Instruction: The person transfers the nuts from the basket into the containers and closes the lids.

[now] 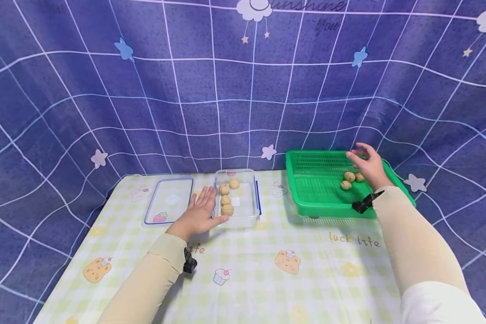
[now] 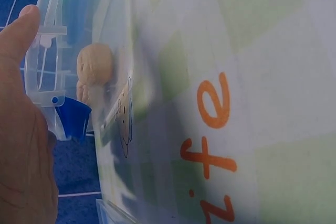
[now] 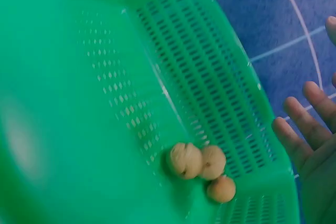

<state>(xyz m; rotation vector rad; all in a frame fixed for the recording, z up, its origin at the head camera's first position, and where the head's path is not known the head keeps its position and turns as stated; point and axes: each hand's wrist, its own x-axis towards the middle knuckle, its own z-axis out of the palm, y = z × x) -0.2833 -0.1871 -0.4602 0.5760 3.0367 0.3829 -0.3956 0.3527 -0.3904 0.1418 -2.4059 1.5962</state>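
Observation:
My left hand (image 1: 200, 212) rests with straight fingers against the left side of a clear plastic box (image 1: 246, 218), its thumb along the near side. Several walnuts (image 1: 225, 200) sit in the box, mostly down its left half; the left wrist view shows a walnut (image 2: 95, 64) through the wall near a blue clip (image 2: 73, 118). Over the right part of a green basket (image 1: 317, 209), my right hand (image 1: 370, 167) hovers with loosely bent fingers and nothing in them. Below it, 3 walnuts (image 3: 186, 160) lie together in a corner of the basket.
The box's clear lid (image 1: 169, 200) with a blue seal lies flat, left of the box. A checked cloth (image 1: 247, 270) with printed bears and cupcakes covers the table. Behind stands a blue curtain (image 1: 227, 112) with a grid pattern.

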